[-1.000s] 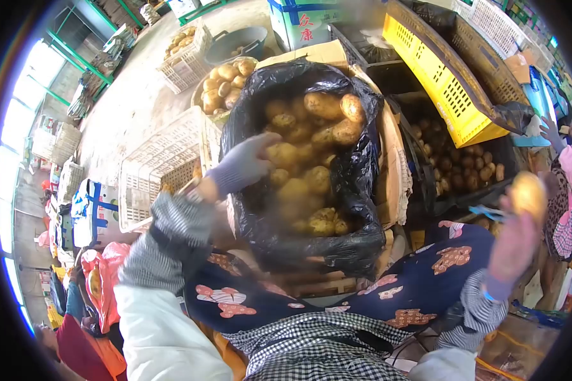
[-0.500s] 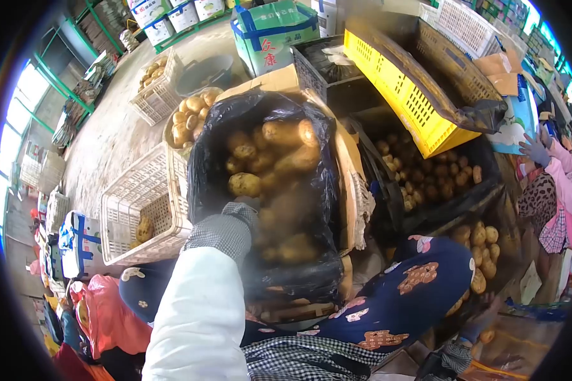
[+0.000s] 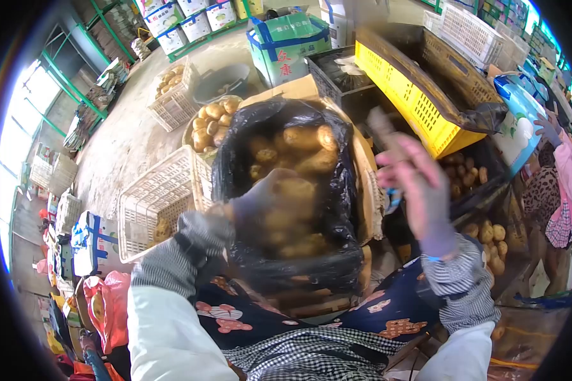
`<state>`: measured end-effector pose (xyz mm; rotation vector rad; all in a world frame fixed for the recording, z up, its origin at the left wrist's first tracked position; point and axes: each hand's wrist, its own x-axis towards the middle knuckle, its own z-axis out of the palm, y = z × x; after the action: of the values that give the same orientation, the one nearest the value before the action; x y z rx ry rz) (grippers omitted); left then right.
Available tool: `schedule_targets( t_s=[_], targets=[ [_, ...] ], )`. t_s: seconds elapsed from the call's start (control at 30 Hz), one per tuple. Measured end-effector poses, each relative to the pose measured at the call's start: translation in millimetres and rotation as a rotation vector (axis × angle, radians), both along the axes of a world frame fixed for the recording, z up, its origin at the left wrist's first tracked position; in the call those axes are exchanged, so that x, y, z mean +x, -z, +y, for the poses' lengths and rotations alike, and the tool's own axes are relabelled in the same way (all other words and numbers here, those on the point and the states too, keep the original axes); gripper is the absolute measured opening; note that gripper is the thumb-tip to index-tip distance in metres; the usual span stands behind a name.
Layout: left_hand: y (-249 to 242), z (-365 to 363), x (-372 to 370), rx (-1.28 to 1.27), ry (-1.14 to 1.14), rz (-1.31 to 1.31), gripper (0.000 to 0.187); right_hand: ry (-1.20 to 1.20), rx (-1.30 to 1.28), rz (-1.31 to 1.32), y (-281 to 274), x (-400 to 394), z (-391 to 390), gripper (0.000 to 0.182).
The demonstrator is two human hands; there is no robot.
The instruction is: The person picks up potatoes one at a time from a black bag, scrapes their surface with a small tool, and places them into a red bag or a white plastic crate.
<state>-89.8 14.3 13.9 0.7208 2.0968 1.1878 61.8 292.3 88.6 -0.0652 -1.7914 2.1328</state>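
Observation:
My left hand [image 3: 262, 195], in a grey glove, reaches into a box lined with black plastic [image 3: 224, 170]. Its blurred fingers are closed around a potato [image 3: 297, 190], above other potatoes [image 3: 302, 136]. To the right of the box my right hand [image 3: 419, 187] is raised, its glove leaving the fingers bare. Those fingers are bent round a thin, blurred object [image 3: 382, 126] that points up and away; what it is cannot be made out. A bit of blue shows beneath the fingers.
A white crate [image 3: 162, 184] stands left, a basket of potatoes [image 3: 210, 124] behind it. Back right, a yellow crate [image 3: 419, 95] rests over dark bins of potatoes. More potatoes [image 3: 489, 238] lie lower right. A co-worker's gloved hand [image 3: 546, 129] shows at far right.
My right hand has risen from the lower right to beside the box. My left hand has moved further over the potatoes. The view has shifted, so the box appears further right.

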Motion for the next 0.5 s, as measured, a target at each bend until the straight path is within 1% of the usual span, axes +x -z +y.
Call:
schedule_targets(
  t_s=[0.07,0.13,0.23,0.27,0.3,0.33,0.37,0.4,0.43,0.5],
  targets=[
    [-33,4,22,0.191,0.118,0.319,0.040,-0.170,-0.023,-0.046,27,-15,-33,0.044],
    [-47,1,40,0.374,0.232,0.629,0.024,-0.304,-0.049,-0.086,55,-14,-62,0.047],
    [-10,-23,62,0.538,-0.040,0.184,0.039,-0.391,0.028,-0.110,83,-7,-86,0.048],
    [-1,-29,73,0.490,-0.236,-0.085,0.054,-0.379,0.110,-0.090,90,-7,-89,0.049],
    [5,-30,80,0.454,-0.323,-0.162,0.061,-0.375,0.194,-0.069,98,-8,-92,0.049],
    [11,-31,87,0.422,-0.413,-0.240,0.069,-0.377,0.223,-0.051,99,-10,-95,0.049],
    [21,-29,85,0.403,-0.390,-0.111,0.068,-0.379,0.252,-0.033,99,-12,-98,0.049],
    [24,-28,83,0.376,-0.365,0.015,0.068,-0.384,0.222,-0.035,92,-11,-102,0.049],
    [26,-29,84,0.393,-0.378,-0.027,0.068,-0.389,0.187,-0.042,88,-9,-105,0.050],
    [27,-32,86,0.406,-0.393,-0.096,0.068,-0.406,0.235,-0.049,91,-11,-104,0.050]
  ],
)
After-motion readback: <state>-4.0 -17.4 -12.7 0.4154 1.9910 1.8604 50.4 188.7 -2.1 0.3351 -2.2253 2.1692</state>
